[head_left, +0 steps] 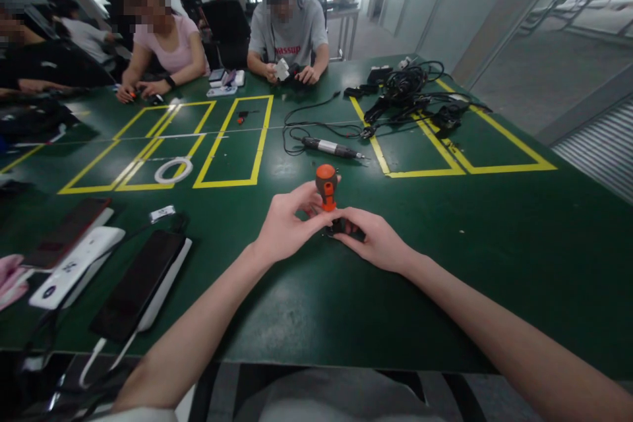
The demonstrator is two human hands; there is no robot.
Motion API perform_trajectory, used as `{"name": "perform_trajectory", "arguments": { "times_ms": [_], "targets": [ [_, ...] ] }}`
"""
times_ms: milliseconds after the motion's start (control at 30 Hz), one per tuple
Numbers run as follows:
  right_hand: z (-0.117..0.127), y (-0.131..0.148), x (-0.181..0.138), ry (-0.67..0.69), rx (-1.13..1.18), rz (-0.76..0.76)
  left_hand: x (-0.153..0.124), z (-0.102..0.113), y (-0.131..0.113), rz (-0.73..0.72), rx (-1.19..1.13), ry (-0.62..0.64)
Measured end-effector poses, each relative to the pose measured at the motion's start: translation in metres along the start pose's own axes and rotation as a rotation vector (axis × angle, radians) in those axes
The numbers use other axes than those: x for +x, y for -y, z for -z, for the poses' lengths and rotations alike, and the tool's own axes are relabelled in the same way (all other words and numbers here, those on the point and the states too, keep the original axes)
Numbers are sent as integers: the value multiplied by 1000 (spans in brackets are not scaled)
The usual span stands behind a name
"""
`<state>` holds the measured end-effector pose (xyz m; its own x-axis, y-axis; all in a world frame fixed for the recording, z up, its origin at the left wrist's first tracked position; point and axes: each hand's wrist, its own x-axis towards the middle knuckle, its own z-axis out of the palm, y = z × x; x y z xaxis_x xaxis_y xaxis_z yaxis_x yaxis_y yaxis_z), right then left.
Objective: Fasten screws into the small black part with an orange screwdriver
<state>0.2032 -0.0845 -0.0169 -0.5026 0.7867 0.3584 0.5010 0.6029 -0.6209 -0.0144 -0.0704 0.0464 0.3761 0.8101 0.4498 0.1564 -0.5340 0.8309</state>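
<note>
I have both hands in the middle of the frame, and neither is spread. The left hand (283, 227) is partly closed around the screwdriver (326, 186), its thumb lying across the lower end of the orange and grey handle and its fingers bent behind it. The screwdriver stands about upright at the centre of the frame, over the green table (420, 323). The right hand (380, 239) comes in from the lower right, thumb and fingers pinching a small dark part (337, 227) just under the handle; the two hands meet there.

I can't see the screwdriver's shaft or tip: thumb and fingertips cover them. The dark part is mostly covered too, so I can't tell what it is, or whether the screwdriver touches it. Some of the left fingers are lost behind the handle. Both forearms run out of the frame, and a pink thing (12, 280) is cut off at the left edge.

Just above the hands lies a pen-shaped power tool (329, 147) with a cord. I can't separate the cables in the tangle (408, 89) at upper right. At lower left, a phone (141, 280) lies on a white block, partly seen.
</note>
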Motion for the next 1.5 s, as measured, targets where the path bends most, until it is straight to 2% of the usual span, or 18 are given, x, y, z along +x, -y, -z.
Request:
{"name": "perform_trajectory", "arguments": {
  "times_ms": [133, 267, 367, 533, 733, 967, 1100, 1267, 1500],
  "targets": [
    [0, 0, 0, 6, 15, 1, -5, -7, 5, 103, -128, -26],
    [-1, 1, 0, 7, 22, -10, -6, -14, 10, 157, -291, -74],
    [0, 1, 1, 8, 30, -4, -4, -13, 8, 152, -353, -58],
    [0, 0, 4, -9, 25, 20, 1, -5, 2, 112, -276, 76],
    [-1, -2, 6, 1, -8, 9, 1, -6, 5, 101, -335, -24],
    [-1, -1, 6, -8, -27, 3, 2, -5, 2, 123, -226, 23],
    [0, 0, 6, 5, -28, 1, 2, -4, 1, 125, -319, -33],
    [0, 0, 6, 11, -18, -3, 2, -4, 0, 156, -300, 30],
    [-1, 1, 6, 2, -17, -2, 2, -4, 1, 159, -379, -7]
  ]
}}
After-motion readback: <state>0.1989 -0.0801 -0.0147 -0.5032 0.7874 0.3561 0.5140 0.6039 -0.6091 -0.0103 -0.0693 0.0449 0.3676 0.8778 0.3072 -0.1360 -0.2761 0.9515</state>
